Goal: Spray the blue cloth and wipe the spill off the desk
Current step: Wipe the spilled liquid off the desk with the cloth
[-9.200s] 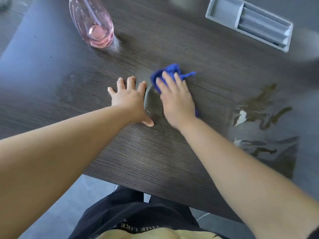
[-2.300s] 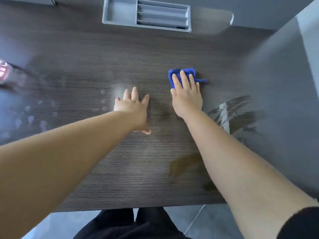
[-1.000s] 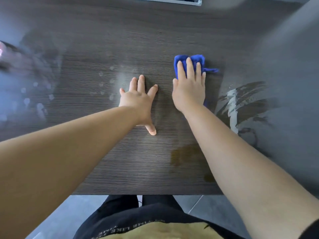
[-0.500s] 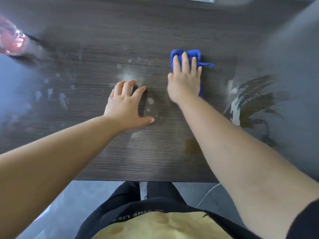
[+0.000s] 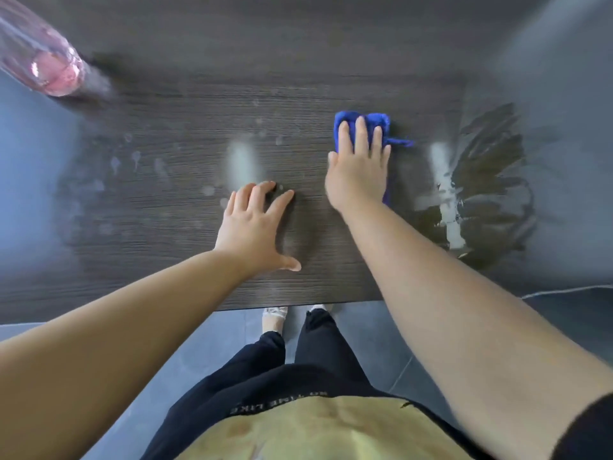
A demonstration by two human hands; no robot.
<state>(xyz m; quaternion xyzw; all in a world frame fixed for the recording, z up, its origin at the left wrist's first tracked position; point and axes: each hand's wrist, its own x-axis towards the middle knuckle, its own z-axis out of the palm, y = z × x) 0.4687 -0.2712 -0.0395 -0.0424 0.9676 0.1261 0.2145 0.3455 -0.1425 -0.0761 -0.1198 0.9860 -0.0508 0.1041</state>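
Observation:
A crumpled blue cloth [image 5: 378, 120] lies on the dark wood-grain desk [image 5: 185, 210], pressed flat under my right hand [image 5: 360, 172], whose fingers lie spread over it. To the right of the cloth a brownish spill [image 5: 487, 180] is smeared in streaks across the desk. My left hand [image 5: 253, 227] rests on the desk left of the cloth, fingers apart and holding nothing. A pink spray bottle [image 5: 39, 58] stands at the far left.
Small droplets and wet marks [image 5: 132, 161] dot the desk left of my hands. The desk's front edge [image 5: 298, 305] runs just below my left hand, with my legs and the grey floor beyond it. A thin cable [image 5: 564, 290] lies at the right edge.
The view has tilted down and back, so the desk's front edge sits higher in the frame. My right hand stays pressed on the cloth; my left hand stays on the desk.

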